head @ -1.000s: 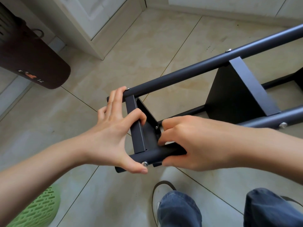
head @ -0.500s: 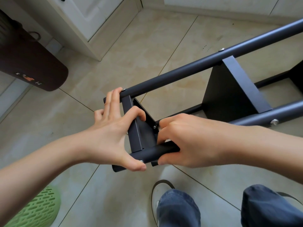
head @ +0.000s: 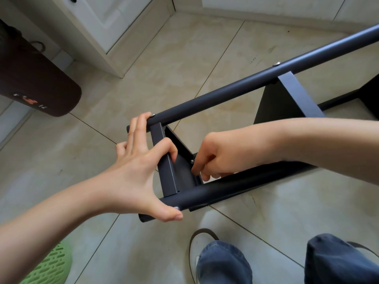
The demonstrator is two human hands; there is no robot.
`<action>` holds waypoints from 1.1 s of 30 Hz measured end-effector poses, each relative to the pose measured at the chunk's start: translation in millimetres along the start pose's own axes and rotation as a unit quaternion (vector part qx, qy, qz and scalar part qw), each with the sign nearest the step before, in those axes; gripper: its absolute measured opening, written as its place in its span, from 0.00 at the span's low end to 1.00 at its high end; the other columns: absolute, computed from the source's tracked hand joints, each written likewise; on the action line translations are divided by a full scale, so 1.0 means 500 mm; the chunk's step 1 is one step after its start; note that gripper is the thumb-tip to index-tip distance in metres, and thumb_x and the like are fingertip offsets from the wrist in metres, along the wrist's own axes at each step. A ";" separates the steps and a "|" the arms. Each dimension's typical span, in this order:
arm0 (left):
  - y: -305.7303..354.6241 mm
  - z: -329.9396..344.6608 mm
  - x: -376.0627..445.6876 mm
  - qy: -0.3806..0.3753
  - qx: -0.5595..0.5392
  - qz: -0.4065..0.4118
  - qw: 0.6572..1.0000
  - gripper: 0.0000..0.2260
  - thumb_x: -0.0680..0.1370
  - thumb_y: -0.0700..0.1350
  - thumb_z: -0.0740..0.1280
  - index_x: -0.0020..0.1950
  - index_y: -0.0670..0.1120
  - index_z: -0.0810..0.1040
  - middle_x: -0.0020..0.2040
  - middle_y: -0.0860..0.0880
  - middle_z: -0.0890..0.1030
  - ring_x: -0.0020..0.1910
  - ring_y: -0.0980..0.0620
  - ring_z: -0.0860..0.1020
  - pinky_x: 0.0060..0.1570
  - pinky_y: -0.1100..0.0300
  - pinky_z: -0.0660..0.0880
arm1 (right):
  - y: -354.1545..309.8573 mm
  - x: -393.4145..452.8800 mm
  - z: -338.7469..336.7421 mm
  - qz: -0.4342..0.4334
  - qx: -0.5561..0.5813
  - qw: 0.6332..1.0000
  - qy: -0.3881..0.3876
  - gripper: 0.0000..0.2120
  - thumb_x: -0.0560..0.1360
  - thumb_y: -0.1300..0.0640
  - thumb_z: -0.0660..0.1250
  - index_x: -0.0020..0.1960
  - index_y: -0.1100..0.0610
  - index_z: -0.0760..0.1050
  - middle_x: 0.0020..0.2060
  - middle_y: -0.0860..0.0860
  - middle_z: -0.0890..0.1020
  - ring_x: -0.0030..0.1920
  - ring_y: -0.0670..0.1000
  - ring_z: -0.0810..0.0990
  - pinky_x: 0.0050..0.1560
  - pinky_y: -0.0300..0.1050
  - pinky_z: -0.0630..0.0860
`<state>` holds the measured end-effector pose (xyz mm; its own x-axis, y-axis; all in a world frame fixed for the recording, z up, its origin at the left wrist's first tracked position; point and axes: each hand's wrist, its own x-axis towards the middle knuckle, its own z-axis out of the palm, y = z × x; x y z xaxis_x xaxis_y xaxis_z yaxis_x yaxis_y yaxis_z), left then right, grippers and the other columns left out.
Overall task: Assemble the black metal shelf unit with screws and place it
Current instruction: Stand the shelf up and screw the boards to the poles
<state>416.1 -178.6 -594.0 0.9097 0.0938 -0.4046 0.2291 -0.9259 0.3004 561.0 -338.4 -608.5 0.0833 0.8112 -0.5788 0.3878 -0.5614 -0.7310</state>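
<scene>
Shelf (head: 225, 91) lies on its side on the floor (head: 184, 58), running from centre toward 2 o'clock, so your left hand (head: 135, 173) grips its end panel (head: 166, 160) to steady it while your right hand (head: 217, 156) pinches at the inner screw (head: 192, 161).

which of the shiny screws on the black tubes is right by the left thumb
The screw near the end of the near tube, touching the left hand's thumb tip; the others sit on the far tube.
</scene>
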 end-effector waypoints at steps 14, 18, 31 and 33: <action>-0.003 0.006 -0.001 0.014 -0.029 0.015 0.999 0.37 0.47 0.72 0.71 0.51 0.63 0.62 0.75 0.58 0.32 0.74 0.56 0.26 0.68 0.49 0.47 | 0.011 0.073 -0.026 0.042 0.283 0.947 -0.144 0.06 0.78 0.60 0.67 0.52 0.62 0.79 0.46 0.57 0.86 0.41 0.48 0.85 0.40 0.36 0.81; -0.004 0.005 -0.001 0.010 -0.040 0.009 0.999 0.36 0.47 0.72 0.70 0.51 0.65 0.63 0.76 0.59 0.32 0.76 0.54 0.27 0.70 0.46 0.48 | 0.007 0.089 -0.013 0.029 0.250 0.958 -0.136 0.02 0.75 0.60 0.72 0.46 0.58 0.80 0.38 0.52 0.84 0.34 0.44 0.79 0.37 0.35 0.79; -0.002 0.004 -0.003 0.006 -0.043 0.002 0.999 0.37 0.47 0.71 0.72 0.52 0.62 0.66 0.75 0.61 0.31 0.76 0.55 0.26 0.69 0.48 0.46 | 0.006 0.098 -0.008 -0.021 0.203 0.973 -0.104 0.03 0.74 0.65 0.73 0.46 0.58 0.82 0.39 0.53 0.85 0.35 0.44 0.81 0.40 0.36 0.80; -0.002 0.006 -0.004 0.011 -0.038 0.009 0.999 0.37 0.47 0.71 0.72 0.52 0.61 0.66 0.75 0.60 0.32 0.75 0.55 0.26 0.68 0.48 0.46 | 0.000 0.104 -0.002 -0.026 0.176 0.978 -0.106 0.03 0.72 0.64 0.74 0.46 0.59 0.81 0.40 0.54 0.86 0.36 0.45 0.81 0.40 0.36 0.80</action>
<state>413.1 -178.7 -596.0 0.9207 0.0866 -0.3806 0.2383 -0.8970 0.3723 566.4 -295.9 -638.2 -0.1348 0.8085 -0.5729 0.0437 -0.5728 -0.8186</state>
